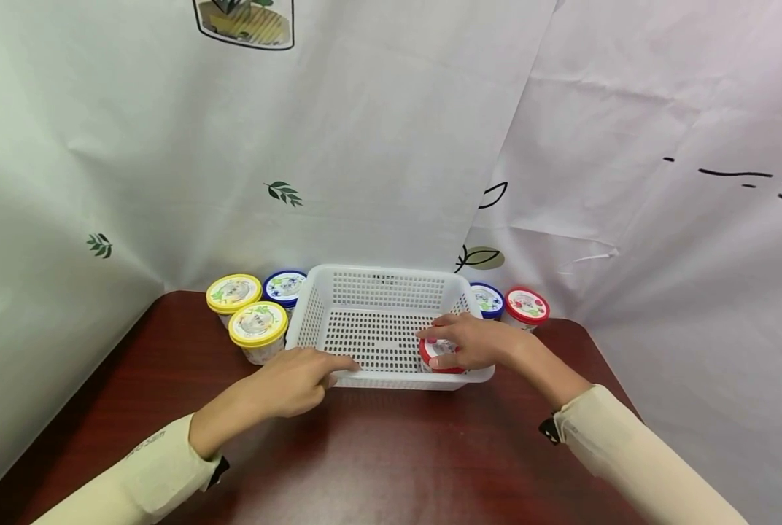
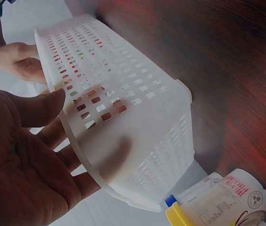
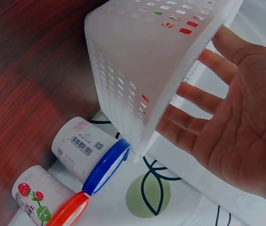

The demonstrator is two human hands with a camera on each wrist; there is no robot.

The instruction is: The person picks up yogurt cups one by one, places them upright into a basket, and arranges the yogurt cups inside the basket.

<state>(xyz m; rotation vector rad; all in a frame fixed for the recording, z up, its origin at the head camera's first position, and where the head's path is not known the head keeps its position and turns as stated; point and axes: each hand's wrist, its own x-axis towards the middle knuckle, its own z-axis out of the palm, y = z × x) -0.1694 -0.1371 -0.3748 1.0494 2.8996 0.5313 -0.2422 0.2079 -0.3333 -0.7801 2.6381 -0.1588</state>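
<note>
A white perforated plastic basket [image 1: 351,339] stands on the table against the cloth backdrop. My left hand [image 1: 295,380] grips its near rim towards the left; in the left wrist view the thumb lies outside the wall and the fingers reach inside. Within the basket's near right corner sits a paper tub with a red lid [image 1: 438,351]. Over that tub my right hand [image 1: 473,341] reaches across the right rim, thumb and fingers placed about the lid. In the right wrist view the basket wall hides these fingertips, and red shows through the holes.
Left of the basket stand two yellow-lidded tubs [image 1: 257,326] and a blue-lidded tub [image 1: 285,286]. Right of it are another blue-lidded tub [image 1: 488,299] and a red-lidded tub [image 1: 527,305]. A white printed cloth [image 1: 391,146] hangs behind the dark red table [image 1: 391,459].
</note>
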